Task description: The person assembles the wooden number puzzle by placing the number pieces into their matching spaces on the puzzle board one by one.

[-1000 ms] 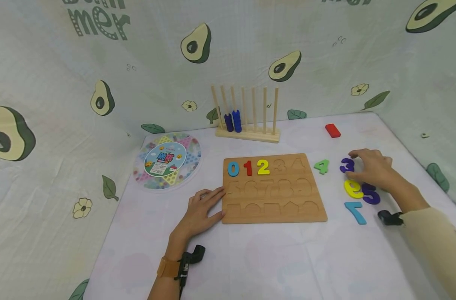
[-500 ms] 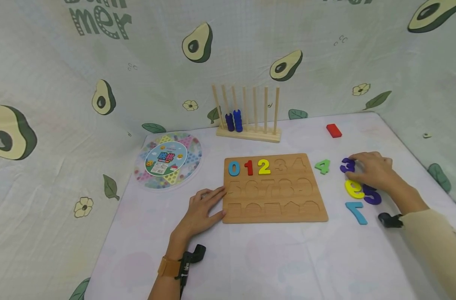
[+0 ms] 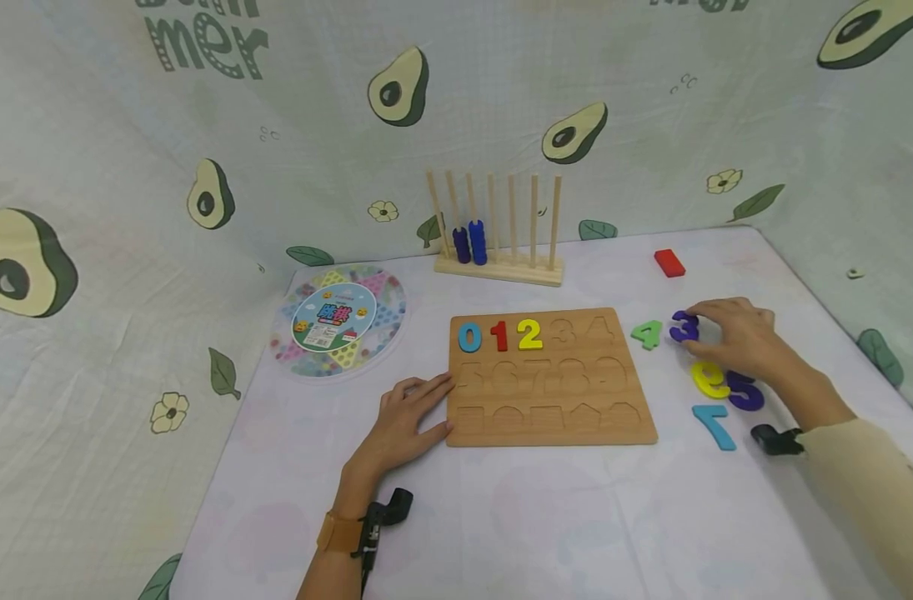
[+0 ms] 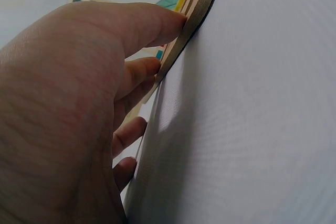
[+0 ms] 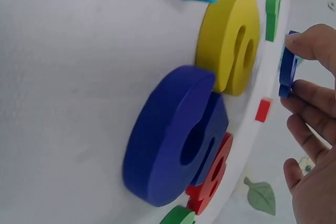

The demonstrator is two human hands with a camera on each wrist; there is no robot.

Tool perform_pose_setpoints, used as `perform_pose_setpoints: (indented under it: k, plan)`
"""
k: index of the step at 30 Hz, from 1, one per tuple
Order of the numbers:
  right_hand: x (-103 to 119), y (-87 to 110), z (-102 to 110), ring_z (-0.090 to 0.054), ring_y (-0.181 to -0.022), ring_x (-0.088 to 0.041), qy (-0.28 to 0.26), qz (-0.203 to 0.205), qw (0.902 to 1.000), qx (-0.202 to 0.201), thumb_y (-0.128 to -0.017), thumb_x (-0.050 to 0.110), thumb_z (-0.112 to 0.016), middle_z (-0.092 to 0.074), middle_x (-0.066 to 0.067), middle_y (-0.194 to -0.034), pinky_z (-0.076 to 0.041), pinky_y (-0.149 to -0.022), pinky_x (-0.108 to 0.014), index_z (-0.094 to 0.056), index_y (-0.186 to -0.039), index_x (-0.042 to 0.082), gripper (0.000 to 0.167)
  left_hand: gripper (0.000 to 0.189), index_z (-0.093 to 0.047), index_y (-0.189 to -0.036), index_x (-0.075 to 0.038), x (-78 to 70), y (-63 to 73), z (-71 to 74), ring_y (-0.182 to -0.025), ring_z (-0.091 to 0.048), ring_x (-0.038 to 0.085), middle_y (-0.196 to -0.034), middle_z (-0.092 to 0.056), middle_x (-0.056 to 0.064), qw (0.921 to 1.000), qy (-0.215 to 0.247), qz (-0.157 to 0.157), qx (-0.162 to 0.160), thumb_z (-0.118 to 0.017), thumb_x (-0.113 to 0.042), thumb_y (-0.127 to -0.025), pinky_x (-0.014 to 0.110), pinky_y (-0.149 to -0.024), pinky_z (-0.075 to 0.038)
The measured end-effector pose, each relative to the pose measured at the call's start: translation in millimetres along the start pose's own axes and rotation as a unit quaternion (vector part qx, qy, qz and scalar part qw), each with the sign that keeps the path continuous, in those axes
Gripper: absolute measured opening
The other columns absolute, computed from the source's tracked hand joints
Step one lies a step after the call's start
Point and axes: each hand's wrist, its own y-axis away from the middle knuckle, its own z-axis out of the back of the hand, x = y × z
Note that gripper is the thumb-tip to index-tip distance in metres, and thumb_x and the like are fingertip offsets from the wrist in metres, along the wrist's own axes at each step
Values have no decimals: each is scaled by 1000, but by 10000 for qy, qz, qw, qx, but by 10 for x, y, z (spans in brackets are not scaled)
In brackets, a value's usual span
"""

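Over the tabletop (image 3: 546,517), right of the board (image 3: 554,395), right fingers (image 3: 714,310) are pinching the purple 3 (image 5: 287,68), a pickup likely needing steady lifting.

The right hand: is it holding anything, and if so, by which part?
Yes: the right hand pinches the purple number 3 by its top and bottom edges, between thumb and fingers.

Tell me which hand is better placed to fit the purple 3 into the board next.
The right, most likely: the right hand pinches the purple 3 off the board's right side. The left hand holds no number and rests against the board's left edge, where it could steady it.
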Motion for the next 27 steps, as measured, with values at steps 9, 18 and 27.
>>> perform_pose_setpoints:
  k: [9, 18, 27]
  plan:
    - [187, -50, 11, -25, -129, -53, 67, 209, 9996, 152, -85, 26, -80, -44, -33, -139, -18, -94, -69, -54, -134, -3, 63, 66, -41, -155, -28, -3, 12, 11, -137, -32, 24, -160, -33, -14, 9999, 24, -74, -127, -58, -52, -96, 51, -104, -24]
    - [365, -94, 4, -27, -129, -53, 138, 435, 9988, 162, -85, 28, -79, -44, -34, -138, -20, -95, -70, -53, -135, -4, 65, 66, -41, -155, -30, -12, 16, 2, -136, -32, 24, -160, -32, -16, 9999, 1, -2, -119, -57, -54, -96, 51, -104, -25]
    - [490, -143, -29, -30, -130, -50, 95, 600, 9980, 188, -84, 27, -80, -49, -31, -137, -20, -97, -67, -57, -133, -2, 62, 66, -39, -155, -32, 0, 8, -12, -137, -30, 23, -160, -31, -17, 10000, -42, -3, -90, -56, -55, -96, 50, -104, -25]
